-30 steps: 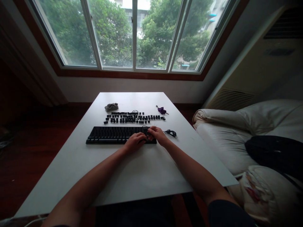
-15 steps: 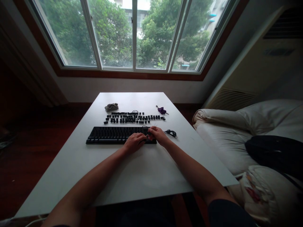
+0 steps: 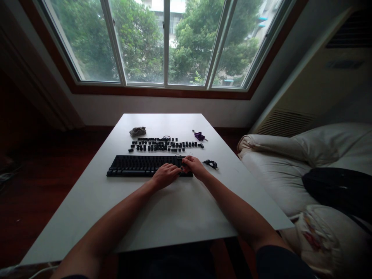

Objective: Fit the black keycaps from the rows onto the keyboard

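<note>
A black keyboard (image 3: 136, 164) lies across the white table, with part of its keycaps off. My right hand (image 3: 193, 164) is above its right end, fingers pinched on a thin wire tool that looks like a keycap puller (image 3: 182, 167). Over the keyboard's right part, my left hand (image 3: 166, 174) has its fingers closed together, tips meeting the puller's lower end. Whatever is between those fingertips is too small to make out. Loose black keycaps (image 3: 158, 147) stand in several rows behind the keyboard.
A grey cloth (image 3: 138, 131) lies at the table's far left, and a purple item (image 3: 199, 135) with a brush-like stick at the far right. A coiled black cable (image 3: 210, 164) sits right of the keyboard. A pale sofa (image 3: 270, 162) borders the white table (image 3: 186, 217) on the right.
My left fingertips have shifted slightly right, closer to my right hand and the puller. The view has moved a little; the keyboard and loose keycaps stay put.
</note>
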A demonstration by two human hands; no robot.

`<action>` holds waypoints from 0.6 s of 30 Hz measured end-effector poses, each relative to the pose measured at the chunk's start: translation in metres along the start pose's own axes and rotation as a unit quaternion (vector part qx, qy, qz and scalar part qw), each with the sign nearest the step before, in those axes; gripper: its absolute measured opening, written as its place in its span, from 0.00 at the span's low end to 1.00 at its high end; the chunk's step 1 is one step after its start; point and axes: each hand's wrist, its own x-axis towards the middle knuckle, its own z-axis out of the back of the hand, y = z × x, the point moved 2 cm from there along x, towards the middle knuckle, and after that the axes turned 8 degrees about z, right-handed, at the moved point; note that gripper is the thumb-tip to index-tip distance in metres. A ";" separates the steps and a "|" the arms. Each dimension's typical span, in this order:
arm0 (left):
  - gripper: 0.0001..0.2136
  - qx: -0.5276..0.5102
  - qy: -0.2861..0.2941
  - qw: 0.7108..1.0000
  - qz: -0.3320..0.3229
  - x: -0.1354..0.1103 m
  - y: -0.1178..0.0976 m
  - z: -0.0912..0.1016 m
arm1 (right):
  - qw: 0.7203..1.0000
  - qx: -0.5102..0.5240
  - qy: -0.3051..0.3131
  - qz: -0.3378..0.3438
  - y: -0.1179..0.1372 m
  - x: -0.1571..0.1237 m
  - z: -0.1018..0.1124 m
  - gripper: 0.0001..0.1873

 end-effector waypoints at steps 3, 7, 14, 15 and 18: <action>0.13 -0.017 -0.003 1.000 0.007 -0.001 0.001 0.000 | 1.000 0.008 -0.007 0.007 -0.001 0.001 0.002 0.17; 0.17 -0.040 -0.015 0.999 0.030 -0.002 0.002 -0.002 | 0.999 0.019 -0.028 0.029 0.000 0.003 0.005 0.19; 0.11 -0.086 -0.076 0.986 0.121 -0.005 0.013 -0.006 | 0.986 -0.037 -0.091 0.134 0.007 0.003 0.009 0.20; 0.10 -0.087 -0.081 0.985 0.126 -0.005 0.015 -0.006 | 0.981 -0.058 -0.091 0.159 0.009 0.003 0.009 0.20; 0.09 -0.088 -0.087 0.984 0.125 -0.005 0.017 -0.007 | 0.967 -0.128 -0.062 0.210 0.012 -0.001 0.005 0.22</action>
